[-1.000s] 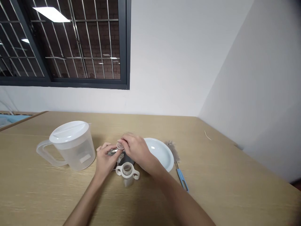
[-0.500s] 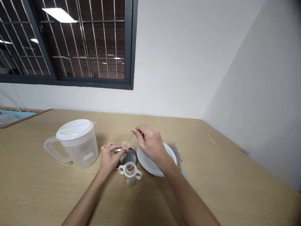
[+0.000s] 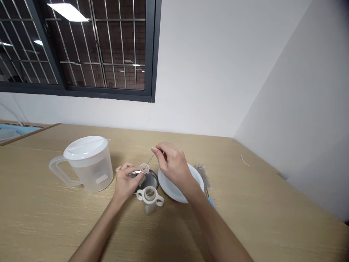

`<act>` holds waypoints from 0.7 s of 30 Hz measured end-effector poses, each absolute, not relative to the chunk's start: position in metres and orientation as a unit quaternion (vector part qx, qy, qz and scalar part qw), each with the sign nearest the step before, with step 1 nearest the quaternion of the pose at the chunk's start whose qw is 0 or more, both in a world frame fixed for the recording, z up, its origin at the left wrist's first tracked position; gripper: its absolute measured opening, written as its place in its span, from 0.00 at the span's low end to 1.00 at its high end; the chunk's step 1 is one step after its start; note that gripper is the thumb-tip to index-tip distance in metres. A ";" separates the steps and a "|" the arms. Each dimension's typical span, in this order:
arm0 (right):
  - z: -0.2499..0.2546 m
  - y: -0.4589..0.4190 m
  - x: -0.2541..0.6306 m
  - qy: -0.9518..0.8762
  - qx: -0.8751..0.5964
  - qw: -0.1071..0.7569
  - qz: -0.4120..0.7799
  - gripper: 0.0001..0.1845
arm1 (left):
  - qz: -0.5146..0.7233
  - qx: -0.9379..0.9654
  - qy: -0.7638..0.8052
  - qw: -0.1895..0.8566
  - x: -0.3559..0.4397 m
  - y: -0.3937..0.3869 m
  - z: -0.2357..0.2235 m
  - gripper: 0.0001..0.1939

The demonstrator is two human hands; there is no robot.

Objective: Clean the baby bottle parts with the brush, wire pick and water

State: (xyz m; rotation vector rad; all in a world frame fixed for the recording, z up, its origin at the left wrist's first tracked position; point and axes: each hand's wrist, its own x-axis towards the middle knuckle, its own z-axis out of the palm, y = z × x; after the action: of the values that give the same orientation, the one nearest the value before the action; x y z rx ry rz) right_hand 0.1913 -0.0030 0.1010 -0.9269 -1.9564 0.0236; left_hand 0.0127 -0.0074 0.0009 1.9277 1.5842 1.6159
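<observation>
Between the thumb and fingers of my left hand (image 3: 126, 183) is a small round pale piece with a rim, like a baby bottle nipple (image 3: 144, 168). My right hand (image 3: 173, 163) pinches a thin wire-like stick (image 3: 149, 159) that slants down, its lower end at the middle of that piece. Whether the tip goes through it I cannot tell. Just below stands an uncapped baby bottle (image 3: 150, 199) with two side handles. Under my left fingers lies a round metal tray (image 3: 154, 179) with a small whitish item on it.
A lidded plastic pitcher (image 3: 91, 169) stands to the left. Partly behind my right wrist sits a white bowl (image 3: 170, 189), and beside it a bristle brush (image 3: 202, 176) with a blue handle. A thin pale strip (image 3: 244, 160) lies farther right on the wooden table (image 3: 261, 211).
The view has shifted slightly. Both hands keep their hold, with the stick still at the middle of the nipple-like piece; nothing has been let go.
</observation>
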 end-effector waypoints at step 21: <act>0.066 0.008 0.167 -0.846 -0.383 0.371 0.019 0.11 | 0.573 0.631 0.518 0.074 0.009 -0.006 0.002 0.08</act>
State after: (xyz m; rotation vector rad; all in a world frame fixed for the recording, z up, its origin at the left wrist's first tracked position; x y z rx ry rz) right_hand 0.1665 0.0083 0.0662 -0.9818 -2.1693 0.0490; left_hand 0.0086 -0.0057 0.0016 1.8956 1.5540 1.7196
